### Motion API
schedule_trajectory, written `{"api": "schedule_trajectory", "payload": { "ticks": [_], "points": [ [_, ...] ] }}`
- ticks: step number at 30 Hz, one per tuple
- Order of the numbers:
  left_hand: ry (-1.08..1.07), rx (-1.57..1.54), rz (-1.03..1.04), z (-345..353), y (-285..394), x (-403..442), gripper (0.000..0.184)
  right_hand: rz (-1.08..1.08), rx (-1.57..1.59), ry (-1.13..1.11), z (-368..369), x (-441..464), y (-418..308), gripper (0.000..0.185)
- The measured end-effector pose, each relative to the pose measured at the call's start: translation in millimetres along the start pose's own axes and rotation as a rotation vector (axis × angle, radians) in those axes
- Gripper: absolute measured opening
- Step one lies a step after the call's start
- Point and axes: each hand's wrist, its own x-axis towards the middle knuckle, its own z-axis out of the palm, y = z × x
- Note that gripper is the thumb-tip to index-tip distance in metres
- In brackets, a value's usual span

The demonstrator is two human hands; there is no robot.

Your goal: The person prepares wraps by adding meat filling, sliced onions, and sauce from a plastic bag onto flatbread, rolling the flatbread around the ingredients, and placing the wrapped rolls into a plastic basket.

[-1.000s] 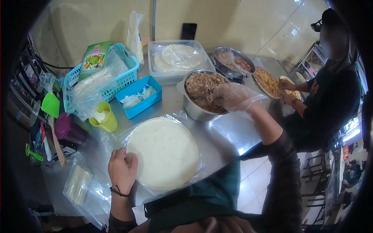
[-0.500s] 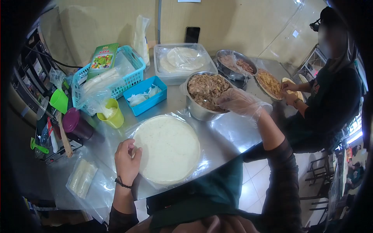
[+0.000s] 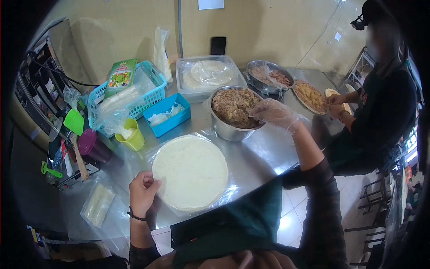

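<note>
Shifted slightly bodyward since the earlier frame with left hand (image 3: 143,190), half-curled at round flatbread (image 3: 190,172) just rightward; reaching minced filling (image 3: 233,105) in metal pot (image 3: 229,131) with gloved right hand (image 3: 275,114); cannot tell either grasp.

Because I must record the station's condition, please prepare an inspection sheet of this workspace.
Surface: metal table, shiny, partly covered by clear plastic.
Job's things: pale round, lying flat on the plastic; pot of brown mix behind it, to the right.
Clutter: basket, blue box, yellow cup and purple cup, close together at the left.
Left hand: bare, fingers at the round's edge; grip unclear.
Right hand: in a clear glove, fingers at the mix; grip unclear.
Cables: black cable, far left.
Surroundings: co-worker at the right; phone upright by the wall.
</note>
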Motion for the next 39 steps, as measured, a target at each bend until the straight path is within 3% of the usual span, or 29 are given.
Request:
{"api": "schedule_trajectory", "payload": {
  "ticks": [3,6,8,9,11,13,15,16,17,22,23,24,26,29,39],
  "points": [
    [0.012,-0.036,0.021,0,-6,-2,0.026,-0.061,0.009,0.044,-5,0,3,0.022],
    [-0.087,-0.014,-0.132,-4,-3,-6,0.023,-0.058,-0.026,-0.008,-12,-5,-5,0.018],
    [-0.076,0.124,0.008,-5,-6,-10,0.022,-0.497,-0.094,0.193,-12,-9,7,0.015],
    [-0.061,0.137,0.017,-5,-3,-14,0.022,-0.462,0.222,0.081,-12,-7,14,0.015],
    [-0.033,0.206,0.001,-4,2,-21,0.022,-0.288,0.34,-0.047,-3,-12,-12,0.016],
    [-0.023,0.281,-0.052,-4,5,-26,0.021,-0.149,-0.117,-0.011,2,-33,-68,0.018],
    [0.291,0.378,0.229,3,9,-25,0.022,-0.218,-0.114,-0.082,33,-41,-80,0.017],
    [0.292,0.382,0.215,5,10,-26,0.022,-0.279,-0.137,-0.12,45,-45,-84,0.017],
    [0.299,0.376,0.278,8,11,-28,0.025,-0.43,-0.181,-0.095,67,-50,-81,0.017],
    [0.179,0.414,0.422,24,20,-37,0.034,-0.574,-0.455,-0.026,122,-67,-83,0.029],
    [0.103,0.447,0.381,25,18,-39,0.048,-0.59,-0.552,-0.006,124,-69,-85,0.036],
    [0.096,0.445,0.379,26,20,-40,0.048,-0.583,-0.551,-0.011,127,-71,-80,0.036],
    [0.027,0.585,0.317,28,26,-41,0.066,-0.816,-0.652,0.193,132,-74,-64,0.044],
    [-0.024,0.615,0.258,30,24,-40,0.078,-0.819,-0.607,0.235,124,-82,-60,0.044],
    [-0.063,0.656,0.199,31,29,-35,0.085,-0.737,-0.574,0.137,115,-105,-82,0.044]
  ]
}}
